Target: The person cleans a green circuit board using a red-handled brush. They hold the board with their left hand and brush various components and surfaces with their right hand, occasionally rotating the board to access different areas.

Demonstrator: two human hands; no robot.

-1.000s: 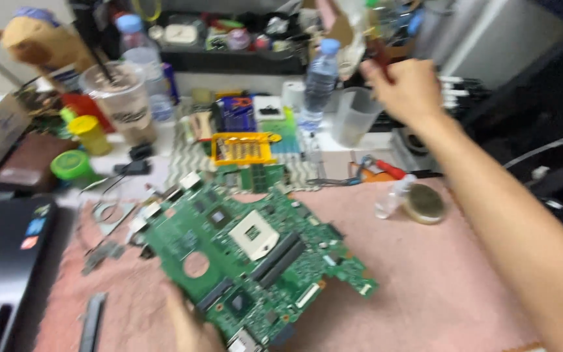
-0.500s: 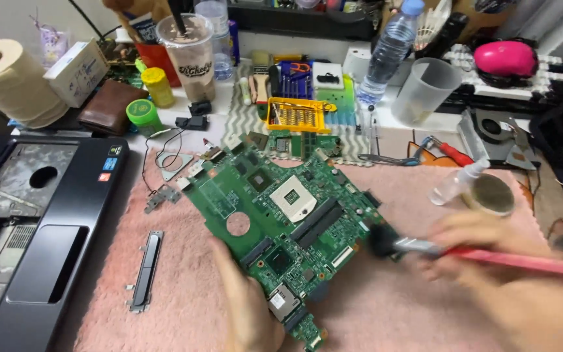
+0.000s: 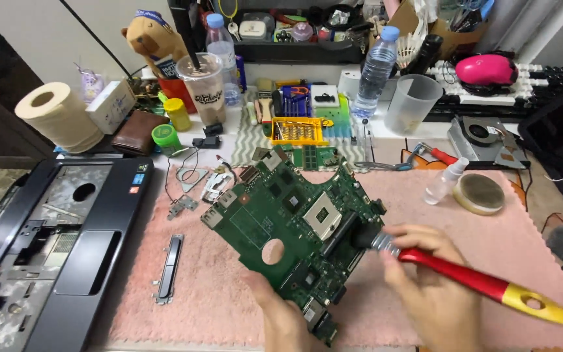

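A green laptop motherboard (image 3: 291, 225) is held tilted above a pink towel (image 3: 516, 261). My left hand (image 3: 281, 319) grips the board's near corner from below. My right hand (image 3: 428, 287) is closed around a paintbrush with a red and yellow handle (image 3: 490, 287). Its dark bristles (image 3: 360, 238) touch the board's right side, next to the silver processor socket (image 3: 324, 214).
A laptop's black bottom case (image 3: 53, 248) lies at the left. Small metal brackets (image 3: 171, 267) rest on the towel. Behind stand a yellow bit tray (image 3: 296, 130), a water bottle (image 3: 374, 72), a frosted cup (image 3: 412, 104), a spray bottle (image 3: 444, 182), a tape roll (image 3: 480, 193) and a paper roll (image 3: 60, 117).
My right hand came back from the shelf at the back with the brush and brought its bristles onto the board. The board has stayed in my left hand.
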